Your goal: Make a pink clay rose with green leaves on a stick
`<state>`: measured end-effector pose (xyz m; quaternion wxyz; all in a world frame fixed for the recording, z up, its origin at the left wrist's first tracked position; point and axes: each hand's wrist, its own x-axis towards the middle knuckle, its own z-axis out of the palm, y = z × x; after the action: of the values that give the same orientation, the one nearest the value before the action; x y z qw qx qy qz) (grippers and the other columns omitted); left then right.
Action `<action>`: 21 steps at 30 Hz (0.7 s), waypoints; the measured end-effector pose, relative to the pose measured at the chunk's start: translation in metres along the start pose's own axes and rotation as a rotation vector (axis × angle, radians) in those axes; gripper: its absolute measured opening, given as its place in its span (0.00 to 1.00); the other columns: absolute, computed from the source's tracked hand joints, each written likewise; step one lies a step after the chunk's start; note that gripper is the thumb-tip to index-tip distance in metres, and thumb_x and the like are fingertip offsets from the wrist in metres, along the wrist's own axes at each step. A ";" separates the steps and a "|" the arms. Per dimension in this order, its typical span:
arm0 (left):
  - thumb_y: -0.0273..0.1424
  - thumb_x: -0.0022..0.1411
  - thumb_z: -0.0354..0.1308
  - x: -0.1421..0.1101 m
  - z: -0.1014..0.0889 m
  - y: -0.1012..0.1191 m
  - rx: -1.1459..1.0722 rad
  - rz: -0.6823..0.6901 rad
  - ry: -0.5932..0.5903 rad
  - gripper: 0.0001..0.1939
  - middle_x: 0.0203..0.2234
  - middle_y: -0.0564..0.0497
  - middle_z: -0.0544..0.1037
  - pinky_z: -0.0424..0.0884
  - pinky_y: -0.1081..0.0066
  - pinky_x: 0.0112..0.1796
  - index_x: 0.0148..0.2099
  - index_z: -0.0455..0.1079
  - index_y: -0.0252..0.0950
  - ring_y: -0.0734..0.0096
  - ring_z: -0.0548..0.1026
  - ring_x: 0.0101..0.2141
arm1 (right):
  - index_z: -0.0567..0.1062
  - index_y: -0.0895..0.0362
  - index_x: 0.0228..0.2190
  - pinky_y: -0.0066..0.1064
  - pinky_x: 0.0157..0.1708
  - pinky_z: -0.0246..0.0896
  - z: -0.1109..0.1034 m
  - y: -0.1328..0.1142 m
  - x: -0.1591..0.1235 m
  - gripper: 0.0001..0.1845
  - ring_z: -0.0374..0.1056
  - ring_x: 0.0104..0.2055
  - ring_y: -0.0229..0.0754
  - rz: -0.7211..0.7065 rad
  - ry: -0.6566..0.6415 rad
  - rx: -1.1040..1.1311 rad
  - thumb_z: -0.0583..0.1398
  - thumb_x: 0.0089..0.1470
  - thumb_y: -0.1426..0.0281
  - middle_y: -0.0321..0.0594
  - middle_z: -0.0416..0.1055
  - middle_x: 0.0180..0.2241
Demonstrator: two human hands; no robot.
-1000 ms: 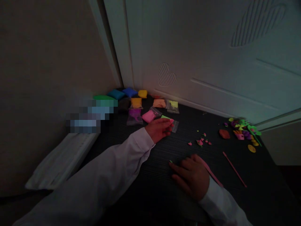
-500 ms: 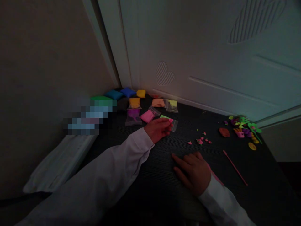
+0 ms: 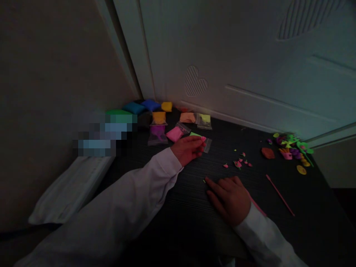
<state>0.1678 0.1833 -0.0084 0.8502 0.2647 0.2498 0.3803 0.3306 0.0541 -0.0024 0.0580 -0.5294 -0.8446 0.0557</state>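
Observation:
My left hand pinches a small pink clay piece between thumb and fingertips, above the clay packets. Lower down on the dark table, my right hand has its index finger and thumb reaching forward and its other fingers curled. A pink modelling stick sticks out along its outer side, seemingly held by the curled fingers; most of it is hidden. At the index fingertip lies a tiny yellow-green clay bit. Several small pink clay buds with green bits lie beyond the right hand.
Clay packets, including a pink one, a purple one and a blue one, line the back left. Finished clay shapes, a reddish lump and another pink stick lie right. A long white package lies left.
The yellow-green bit now shows at my right index fingertip, which has shifted slightly. My left hand stays nearly still with the pink piece. The view has tilted slightly.

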 end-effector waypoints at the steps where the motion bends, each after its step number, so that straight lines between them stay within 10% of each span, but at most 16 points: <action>1: 0.26 0.45 0.59 0.000 0.000 0.000 0.003 0.000 0.000 0.07 0.22 0.53 0.71 0.62 0.74 0.28 0.30 0.68 0.34 0.78 0.69 0.25 | 0.63 0.53 0.46 0.33 0.33 0.43 0.000 0.001 0.000 0.19 0.57 0.29 0.36 0.004 0.004 0.001 0.49 0.52 0.65 0.37 0.66 0.26; 21: 0.26 0.44 0.59 0.000 0.001 0.000 -0.004 -0.014 0.008 0.07 0.23 0.54 0.71 0.63 0.74 0.28 0.30 0.68 0.34 0.78 0.69 0.25 | 0.63 0.53 0.46 0.34 0.33 0.42 0.001 -0.002 0.001 0.19 0.57 0.29 0.37 0.009 0.024 -0.008 0.49 0.51 0.65 0.38 0.65 0.26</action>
<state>0.1687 0.1824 -0.0076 0.8524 0.2596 0.2543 0.3761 0.3281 0.0541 -0.0028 0.0658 -0.5339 -0.8417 0.0460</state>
